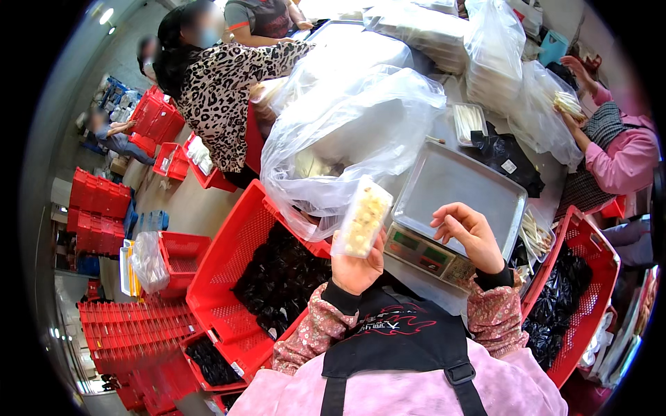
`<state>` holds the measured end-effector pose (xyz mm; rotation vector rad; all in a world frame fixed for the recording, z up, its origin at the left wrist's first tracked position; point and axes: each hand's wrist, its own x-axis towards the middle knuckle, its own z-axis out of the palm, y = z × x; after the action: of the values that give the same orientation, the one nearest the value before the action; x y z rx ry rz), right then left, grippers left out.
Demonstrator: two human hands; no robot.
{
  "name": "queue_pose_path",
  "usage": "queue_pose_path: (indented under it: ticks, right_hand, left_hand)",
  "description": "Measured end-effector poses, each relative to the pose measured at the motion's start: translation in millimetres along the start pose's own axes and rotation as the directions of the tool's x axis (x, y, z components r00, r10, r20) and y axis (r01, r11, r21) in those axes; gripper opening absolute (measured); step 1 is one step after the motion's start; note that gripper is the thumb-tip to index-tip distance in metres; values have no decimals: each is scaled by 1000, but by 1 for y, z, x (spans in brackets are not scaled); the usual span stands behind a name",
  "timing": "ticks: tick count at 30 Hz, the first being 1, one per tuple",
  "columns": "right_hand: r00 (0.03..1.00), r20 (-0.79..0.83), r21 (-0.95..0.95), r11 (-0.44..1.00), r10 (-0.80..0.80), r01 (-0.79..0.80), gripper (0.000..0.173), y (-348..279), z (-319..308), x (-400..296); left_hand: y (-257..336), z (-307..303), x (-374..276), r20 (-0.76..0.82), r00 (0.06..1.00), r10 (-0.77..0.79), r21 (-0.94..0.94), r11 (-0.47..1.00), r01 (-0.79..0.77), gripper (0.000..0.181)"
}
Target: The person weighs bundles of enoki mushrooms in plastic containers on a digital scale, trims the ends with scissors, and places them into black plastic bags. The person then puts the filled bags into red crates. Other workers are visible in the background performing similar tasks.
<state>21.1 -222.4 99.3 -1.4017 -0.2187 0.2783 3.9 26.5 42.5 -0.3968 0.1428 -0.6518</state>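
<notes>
My left hand (pixel 359 268) grips a clear plastic box (pixel 363 217) of small pale yellow pieces, which I cannot name for sure. The box is tilted up beside a big clear plastic bag (pixel 348 130) with whitish contents partly visible. Over the near edge of a metal weighing pan (pixel 458 182) hovers my right hand (pixel 468 229), its fingers loosely bent and apart, holding nothing. Below the pan is the digital scale's panel (pixel 421 255), partly covered by my right hand and wrist.
Red crates (pixel 250 249) (pixel 572 291) with black plastic bags flank me. Beyond the scale are a tray of white stalks (pixel 469 124) and a black bag (pixel 502 161). A co-worker in pink (pixel 624 145) holds pale stalks at right; another in leopard print (pixel 218 93) stands at left.
</notes>
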Motion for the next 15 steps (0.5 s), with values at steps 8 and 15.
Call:
queue_pose_path:
  ticks: [8, 15]
  right_hand:
    - [996, 87, 42, 999, 26, -30, 42, -6, 7, 5]
    - [997, 14, 120, 990, -75, 73, 50, 47, 5, 8]
  left_hand:
    - [-26, 31, 5, 316, 808, 497, 940, -49, -337, 56]
    - [-32, 46, -2, 361, 913, 191, 837, -498, -227, 65]
